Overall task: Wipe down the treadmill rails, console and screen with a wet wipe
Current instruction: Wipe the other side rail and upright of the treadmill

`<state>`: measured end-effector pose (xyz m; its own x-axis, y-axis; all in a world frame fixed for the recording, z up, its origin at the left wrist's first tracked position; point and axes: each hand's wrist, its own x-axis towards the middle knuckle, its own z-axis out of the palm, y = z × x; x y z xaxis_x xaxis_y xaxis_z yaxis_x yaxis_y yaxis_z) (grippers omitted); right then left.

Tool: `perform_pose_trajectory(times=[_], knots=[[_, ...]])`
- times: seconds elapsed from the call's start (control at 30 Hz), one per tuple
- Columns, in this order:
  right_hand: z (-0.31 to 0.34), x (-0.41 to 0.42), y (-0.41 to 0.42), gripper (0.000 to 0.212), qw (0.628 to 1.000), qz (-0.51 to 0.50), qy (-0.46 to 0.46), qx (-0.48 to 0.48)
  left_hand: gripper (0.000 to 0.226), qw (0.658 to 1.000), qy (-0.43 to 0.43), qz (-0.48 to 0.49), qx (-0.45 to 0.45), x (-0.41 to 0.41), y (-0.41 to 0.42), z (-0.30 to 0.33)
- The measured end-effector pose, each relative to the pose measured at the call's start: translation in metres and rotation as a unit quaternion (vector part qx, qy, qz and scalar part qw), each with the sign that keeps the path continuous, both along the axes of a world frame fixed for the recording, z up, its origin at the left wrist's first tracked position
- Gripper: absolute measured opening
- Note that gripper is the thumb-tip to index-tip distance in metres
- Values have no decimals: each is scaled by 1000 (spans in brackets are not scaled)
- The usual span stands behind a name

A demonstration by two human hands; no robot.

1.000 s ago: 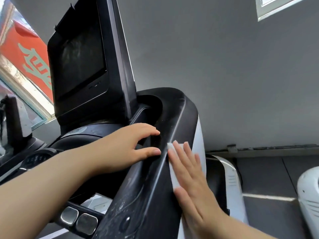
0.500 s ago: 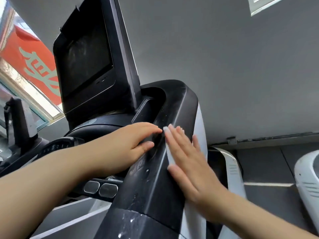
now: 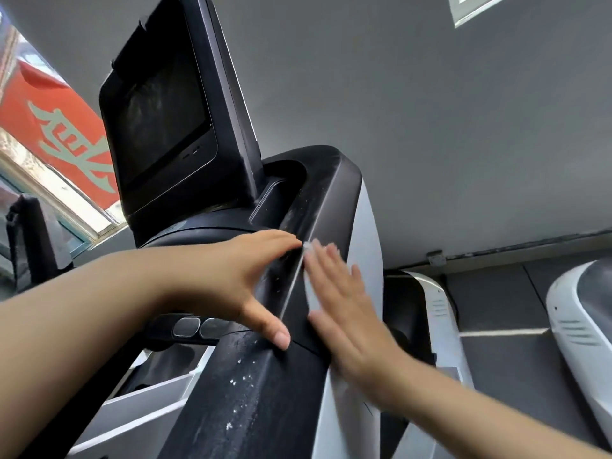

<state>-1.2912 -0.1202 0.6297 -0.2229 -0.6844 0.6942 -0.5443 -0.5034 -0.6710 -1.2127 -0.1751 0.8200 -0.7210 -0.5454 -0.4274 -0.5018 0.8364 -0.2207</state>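
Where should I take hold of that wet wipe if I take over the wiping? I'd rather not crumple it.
The wet wipe lies flat on the console's outer face, pressed under the right hand. Its only exposed part is the strip beside the fingers. Come from the right, flat palm over it, rather than pinching: a thin sheet offers no raised part to grip.

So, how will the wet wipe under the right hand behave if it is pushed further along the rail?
The wet wipe looks thin and limp, lying flat under the right hand, so it will probably slide with the palm. It may bunch or fold at the rail edge. It seems very light.
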Motion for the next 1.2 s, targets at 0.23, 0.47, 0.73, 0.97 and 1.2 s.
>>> perform_pose_trajectory(times=[0.23, 0.47, 0.73, 0.97, 1.2], knots=[[5, -36, -31, 59, 998, -22, -39, 42, 133, 995, -72, 23, -68, -16, 12, 3], [-23, 15, 4, 63, 993, 18, -113, 11, 149, 987, -127, 70, -76, -15, 7, 1], [-13, -47, -59, 49, 964, 2, -239, 116, 163, 984, -153, 46, -73, -25, -3, 2], [-27, -6, -20, 53, 967, 17, -241, 82, 150, 986, -134, 86, -50, -26, 5, 0], [1, -64, -81, 49, 940, -9, -321, 113, 154, 990, -91, 105, -16, -22, -4, 2]])
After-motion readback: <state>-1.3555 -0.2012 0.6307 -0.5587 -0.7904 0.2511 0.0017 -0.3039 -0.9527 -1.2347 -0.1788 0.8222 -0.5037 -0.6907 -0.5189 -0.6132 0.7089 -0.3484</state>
